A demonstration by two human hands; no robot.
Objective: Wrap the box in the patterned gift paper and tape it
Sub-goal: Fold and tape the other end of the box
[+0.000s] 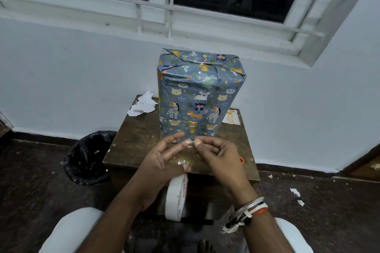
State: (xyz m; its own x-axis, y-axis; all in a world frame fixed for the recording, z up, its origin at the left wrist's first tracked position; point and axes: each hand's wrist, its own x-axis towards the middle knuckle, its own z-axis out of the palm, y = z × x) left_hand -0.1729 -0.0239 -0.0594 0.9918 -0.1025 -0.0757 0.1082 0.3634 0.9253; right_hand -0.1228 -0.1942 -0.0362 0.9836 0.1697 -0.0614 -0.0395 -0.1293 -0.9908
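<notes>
I see the wooden table point(131, 150) carrying the box point(197, 96), upright and already covered in animal-print paper. The tape roll point(176, 197) hangs at the near edge. The left hand point(160, 160), fingers mostly straight, seems to pin the clear strip point(188, 154) under its thumb, and the right hand point(218, 156) pinches its free end. I'd keep it taut and tear squarely.

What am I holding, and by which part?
A clear tape strip: right hand pinches its free end, left hand pinches it just above the roll.

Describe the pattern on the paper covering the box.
Cartoon animals and leaves on grey-blue paper, clearest in the head view.
</notes>
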